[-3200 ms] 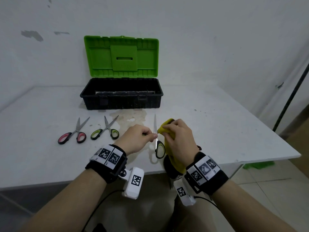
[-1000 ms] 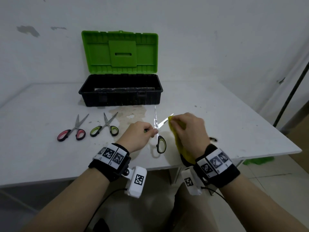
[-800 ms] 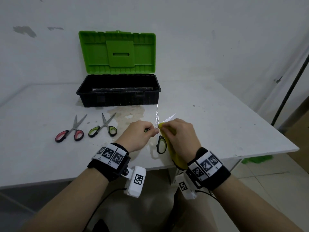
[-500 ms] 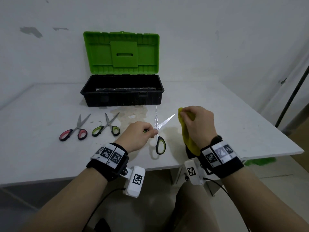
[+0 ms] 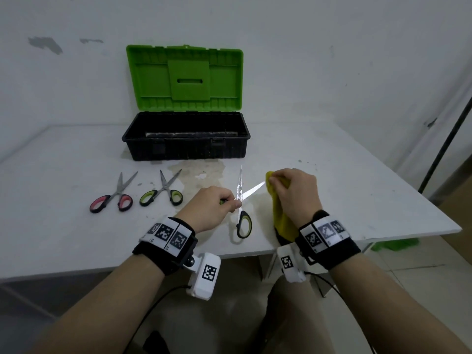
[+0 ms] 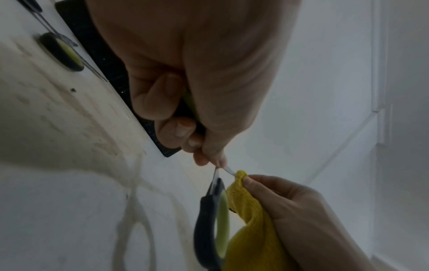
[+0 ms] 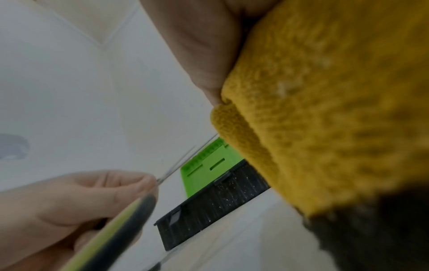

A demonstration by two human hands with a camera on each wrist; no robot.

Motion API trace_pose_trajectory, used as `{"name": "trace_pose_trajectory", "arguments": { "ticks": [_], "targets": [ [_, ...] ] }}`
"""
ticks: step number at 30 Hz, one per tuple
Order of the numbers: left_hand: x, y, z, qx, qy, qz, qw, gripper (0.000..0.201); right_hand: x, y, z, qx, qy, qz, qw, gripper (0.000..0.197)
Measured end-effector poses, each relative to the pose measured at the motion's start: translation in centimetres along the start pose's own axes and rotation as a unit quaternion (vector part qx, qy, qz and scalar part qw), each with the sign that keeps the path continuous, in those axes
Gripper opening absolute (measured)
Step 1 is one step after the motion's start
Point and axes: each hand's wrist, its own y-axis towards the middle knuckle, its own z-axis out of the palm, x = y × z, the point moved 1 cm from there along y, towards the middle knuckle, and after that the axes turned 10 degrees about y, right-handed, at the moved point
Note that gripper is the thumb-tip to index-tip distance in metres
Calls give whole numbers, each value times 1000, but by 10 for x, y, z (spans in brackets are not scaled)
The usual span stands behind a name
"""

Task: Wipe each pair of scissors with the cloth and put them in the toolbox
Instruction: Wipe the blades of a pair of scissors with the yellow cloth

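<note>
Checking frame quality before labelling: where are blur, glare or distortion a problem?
Head view: sharp, wide-angle bending at the edges, glare on the held scissors blades. Left wrist view: dim, left hand looms large, lower handle smeared. Right wrist view: yellow cloth fills the frame out of focus, dark corner.

A white desk (image 5: 63,226) stands against a scuffed white wall (image 5: 332,60), its surface marked by a brownish stain (image 5: 196,172) near the middle. A dark pole (image 5: 444,146) leans at the right edge of the scene, and something green (image 5: 394,245) lies on the tiled floor (image 5: 421,272) beyond the desk's corner.
</note>
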Motion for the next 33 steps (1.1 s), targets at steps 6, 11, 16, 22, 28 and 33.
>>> {"name": "trace_pose_trajectory", "arguments": {
  "ticks": [6,11,16,22,28,33],
  "targets": [
    [-6,3,2,-7,-14,5,1000,28,24,-31,11,50,21,-107,993,13],
    [-8,2,2,-11,-14,21,1000,31,19,-32,19,52,26,-112,992,11],
    [-6,0,-2,-10,3,15,1000,31,6,-8,8,13,-6,-35,999,16],
    [-7,-2,-3,10,-27,-24,999,18,1,2,-10,-12,9,-20,1000,13],
    [-2,2,-8,-11,-109,-60,992,12,9,-4,-11,-24,20,-59,998,11],
    [-1,1,-12,1,-263,-93,960,8,19,-11,-8,-14,25,-86,996,12]
  ]
}}
